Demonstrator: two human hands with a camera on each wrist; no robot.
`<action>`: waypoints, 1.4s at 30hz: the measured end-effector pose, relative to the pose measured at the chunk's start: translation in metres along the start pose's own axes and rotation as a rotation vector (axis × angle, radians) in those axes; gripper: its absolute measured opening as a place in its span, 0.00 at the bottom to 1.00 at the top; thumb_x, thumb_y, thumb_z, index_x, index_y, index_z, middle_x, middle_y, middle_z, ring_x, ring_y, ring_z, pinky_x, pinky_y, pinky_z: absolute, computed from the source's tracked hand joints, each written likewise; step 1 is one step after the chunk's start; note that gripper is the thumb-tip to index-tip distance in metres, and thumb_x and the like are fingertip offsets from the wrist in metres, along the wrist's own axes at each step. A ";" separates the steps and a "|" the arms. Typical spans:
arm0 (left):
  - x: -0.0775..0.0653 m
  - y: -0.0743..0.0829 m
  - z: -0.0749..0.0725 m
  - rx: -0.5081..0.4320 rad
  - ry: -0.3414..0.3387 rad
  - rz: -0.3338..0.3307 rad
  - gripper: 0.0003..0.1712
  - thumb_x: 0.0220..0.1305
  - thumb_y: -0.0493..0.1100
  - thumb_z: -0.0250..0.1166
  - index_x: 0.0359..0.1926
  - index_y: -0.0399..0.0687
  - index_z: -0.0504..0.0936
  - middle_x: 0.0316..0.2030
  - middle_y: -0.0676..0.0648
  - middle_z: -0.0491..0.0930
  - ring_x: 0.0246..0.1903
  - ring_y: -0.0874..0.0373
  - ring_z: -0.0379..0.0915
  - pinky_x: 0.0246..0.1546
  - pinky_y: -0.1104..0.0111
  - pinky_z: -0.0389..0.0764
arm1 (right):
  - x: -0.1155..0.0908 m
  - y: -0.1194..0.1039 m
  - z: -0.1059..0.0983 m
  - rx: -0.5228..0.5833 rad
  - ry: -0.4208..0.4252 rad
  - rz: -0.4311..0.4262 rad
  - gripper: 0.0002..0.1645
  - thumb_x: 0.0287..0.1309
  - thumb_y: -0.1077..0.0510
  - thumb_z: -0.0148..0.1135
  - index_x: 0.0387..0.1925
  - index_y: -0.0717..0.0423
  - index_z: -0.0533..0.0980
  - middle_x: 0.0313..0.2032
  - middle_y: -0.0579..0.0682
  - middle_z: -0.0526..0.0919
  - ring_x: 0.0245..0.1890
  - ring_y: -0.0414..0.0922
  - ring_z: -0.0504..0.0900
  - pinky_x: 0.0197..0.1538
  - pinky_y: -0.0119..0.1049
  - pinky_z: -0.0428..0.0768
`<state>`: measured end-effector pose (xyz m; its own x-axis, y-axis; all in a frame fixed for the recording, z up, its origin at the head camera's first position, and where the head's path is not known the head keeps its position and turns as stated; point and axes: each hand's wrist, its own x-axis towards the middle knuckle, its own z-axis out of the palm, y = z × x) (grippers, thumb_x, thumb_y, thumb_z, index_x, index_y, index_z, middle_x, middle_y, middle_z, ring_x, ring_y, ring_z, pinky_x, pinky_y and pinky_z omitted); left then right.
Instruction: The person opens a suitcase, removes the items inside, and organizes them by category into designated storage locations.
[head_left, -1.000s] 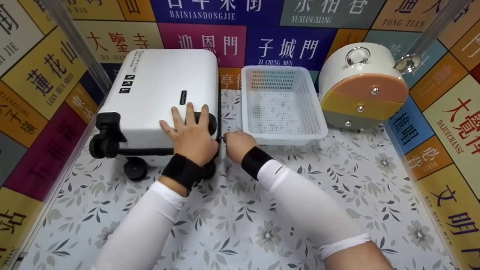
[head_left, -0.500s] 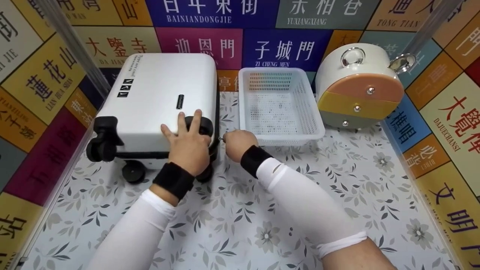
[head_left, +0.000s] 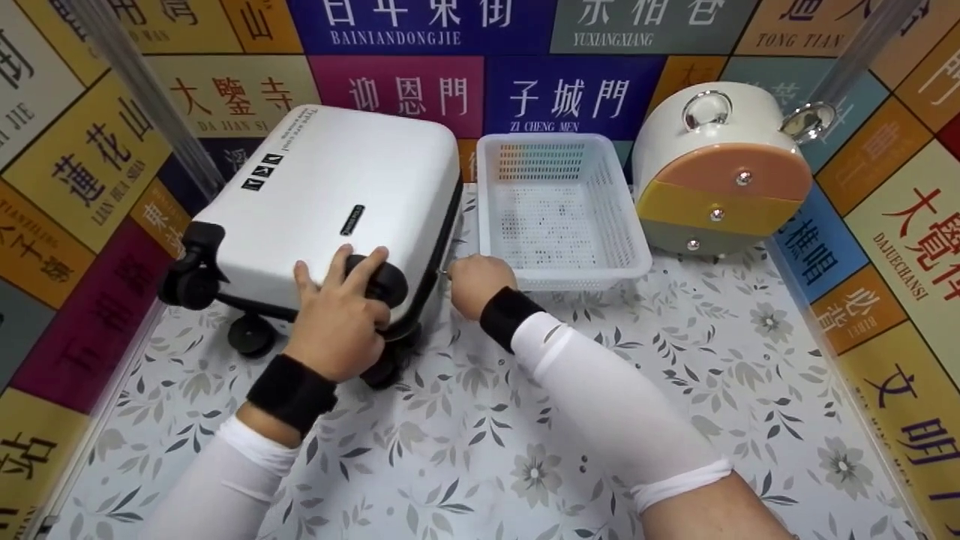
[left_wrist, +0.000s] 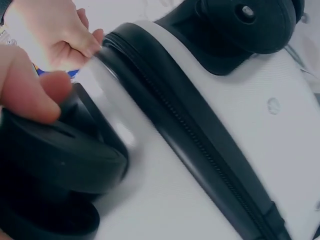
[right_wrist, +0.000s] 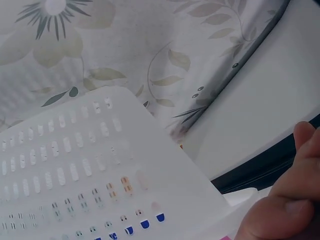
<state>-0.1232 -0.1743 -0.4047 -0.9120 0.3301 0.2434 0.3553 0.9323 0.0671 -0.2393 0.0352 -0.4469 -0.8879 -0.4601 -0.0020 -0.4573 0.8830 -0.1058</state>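
Note:
A white hard-shell suitcase (head_left: pixel 352 172) lies on its side, turned at an angle, with black wheels at its near end. My left hand (head_left: pixel 337 326) grips the near right wheel (head_left: pixel 388 285); in the left wrist view the thumb and a finger bend over that wheel (left_wrist: pixel 60 155). A black zipper (left_wrist: pixel 185 125) runs around the suitcase's edge. At its right side my right hand (head_left: pixel 481 286), fingers curled, pinches a small zipper pull (head_left: pixel 444 273), mostly hidden by the fingers. The right wrist view has this hand (right_wrist: pixel 285 195) beside the suitcase's black zipper band (right_wrist: pixel 260 167).
A white perforated plastic basket (head_left: pixel 570 274) stands right behind my right hand. Farther right is a round drawer box (head_left: pixel 720 180) with orange, yellow and green drawers and shiny ring-shaped ears. Printed wall panels enclose the back and sides of the floral-covered table (head_left: pixel 540 472).
The suitcase has rotated, its near end swinging left and toward me. My left hand has moved down and left with it, from lying spread on top to gripping the wheel. The right hand has barely moved.

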 end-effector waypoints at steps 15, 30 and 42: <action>-0.034 -0.051 -0.020 -0.003 0.015 0.099 0.08 0.45 0.37 0.72 0.26 0.57 0.93 0.75 0.42 0.71 0.75 0.32 0.60 0.65 0.18 0.57 | 0.001 -0.004 0.002 -0.020 -0.008 0.014 0.10 0.67 0.58 0.61 0.42 0.52 0.87 0.37 0.54 0.91 0.39 0.53 0.90 0.42 0.50 0.89; -0.002 -0.018 -0.005 0.015 0.027 -0.393 0.60 0.53 0.68 0.78 0.79 0.51 0.62 0.78 0.36 0.61 0.75 0.25 0.54 0.66 0.18 0.53 | 0.009 -0.016 0.001 0.023 -0.046 -0.053 0.12 0.74 0.57 0.56 0.45 0.55 0.85 0.39 0.54 0.91 0.40 0.53 0.89 0.43 0.48 0.89; -0.012 -0.032 0.001 0.036 0.066 -0.339 0.57 0.56 0.64 0.78 0.81 0.59 0.61 0.78 0.41 0.64 0.75 0.28 0.56 0.67 0.19 0.53 | 0.009 -0.001 -0.001 0.010 -0.032 0.007 0.11 0.71 0.56 0.60 0.46 0.52 0.86 0.39 0.52 0.91 0.41 0.53 0.89 0.47 0.49 0.88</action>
<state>-0.1237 -0.2083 -0.4104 -0.9614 -0.0083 0.2751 0.0259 0.9924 0.1206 -0.2468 0.0301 -0.4461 -0.8889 -0.4568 -0.0351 -0.4504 0.8854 -0.1153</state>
